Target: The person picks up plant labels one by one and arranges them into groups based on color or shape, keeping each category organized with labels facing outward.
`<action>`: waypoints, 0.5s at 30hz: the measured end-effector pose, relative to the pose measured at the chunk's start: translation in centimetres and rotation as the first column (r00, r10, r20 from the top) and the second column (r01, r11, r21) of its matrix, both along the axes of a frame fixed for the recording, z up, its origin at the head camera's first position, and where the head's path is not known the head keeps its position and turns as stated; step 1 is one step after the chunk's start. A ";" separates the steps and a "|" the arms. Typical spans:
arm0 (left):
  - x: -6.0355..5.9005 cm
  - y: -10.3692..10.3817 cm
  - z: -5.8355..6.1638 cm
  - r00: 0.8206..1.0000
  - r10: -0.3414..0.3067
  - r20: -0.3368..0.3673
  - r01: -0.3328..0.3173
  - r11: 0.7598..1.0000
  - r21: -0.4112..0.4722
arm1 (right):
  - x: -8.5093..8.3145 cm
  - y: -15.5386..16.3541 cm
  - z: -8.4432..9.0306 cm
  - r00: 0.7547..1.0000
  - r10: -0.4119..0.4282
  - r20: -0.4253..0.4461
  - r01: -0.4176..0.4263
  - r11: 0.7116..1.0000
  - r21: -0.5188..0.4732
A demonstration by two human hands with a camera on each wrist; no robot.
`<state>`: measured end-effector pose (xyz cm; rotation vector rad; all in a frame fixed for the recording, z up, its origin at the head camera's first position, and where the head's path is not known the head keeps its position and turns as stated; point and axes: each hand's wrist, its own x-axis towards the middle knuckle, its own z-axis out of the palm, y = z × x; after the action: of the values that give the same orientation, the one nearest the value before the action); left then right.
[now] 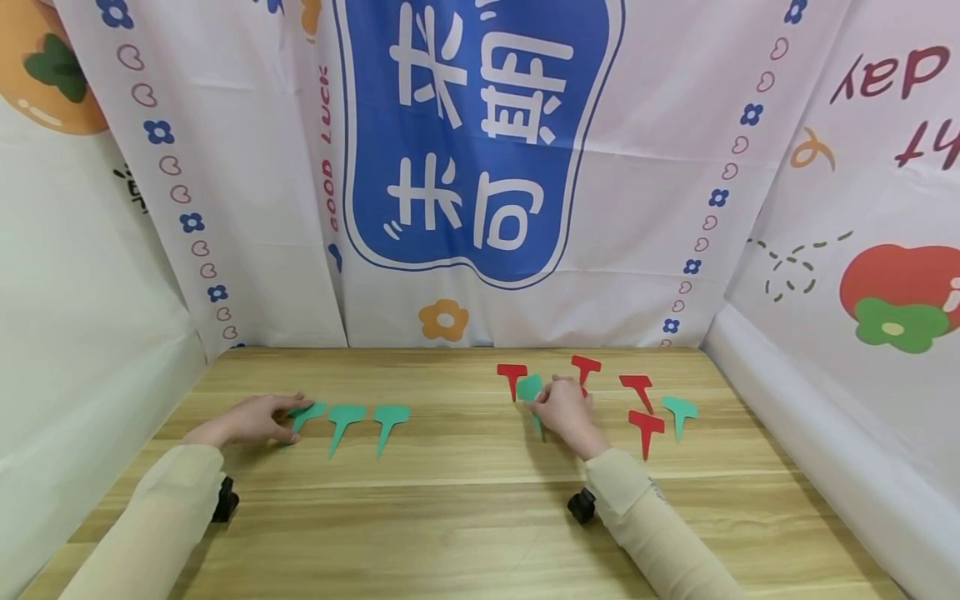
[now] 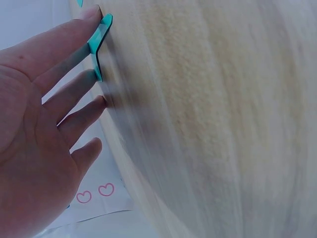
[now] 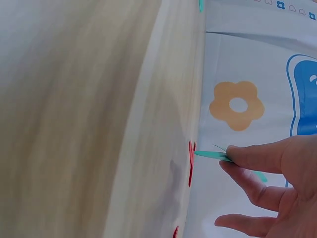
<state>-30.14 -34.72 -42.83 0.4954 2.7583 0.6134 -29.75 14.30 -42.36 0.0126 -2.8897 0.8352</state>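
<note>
Three green tags (image 1: 347, 421) lined up by the left hand (image 1: 251, 421), its flat spread fingers (image 2: 67, 39) touching the nearest. One green tag (image 1: 529, 387) pinched in the right hand (image 1: 564, 414), lifted beside red tags (image 1: 637, 392). One more green tag (image 1: 679, 410) left past the knuckles; probably over halfway sorted.
</note>
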 end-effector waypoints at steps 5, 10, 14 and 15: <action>0.0 0.0 0.0 1.000 -0.003 -0.003 0.003 1.000 -0.003 | -0.3 -1.0 -0.2 1.000 0.004 0.005 -0.004 1.000 -0.011; -0.1 -0.1 -0.2 1.000 -0.004 -0.001 0.004 1.000 -0.001 | -0.4 -1.8 -0.3 0.999 0.017 0.040 -0.016 1.000 -0.017; -0.2 -0.1 -0.2 1.000 -0.002 0.001 0.002 1.000 0.003 | -0.4 -2.5 -0.4 0.999 0.024 0.047 -0.024 1.000 -0.018; -0.1 -0.1 -0.2 1.000 -0.002 0.000 0.002 1.000 0.003 | -0.4 -2.7 -0.4 0.999 0.026 0.046 -0.025 1.000 -0.016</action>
<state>-30.28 -34.79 -43.04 0.4989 2.7565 0.6178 -30.16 11.61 -42.75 0.0290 -2.9317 0.8732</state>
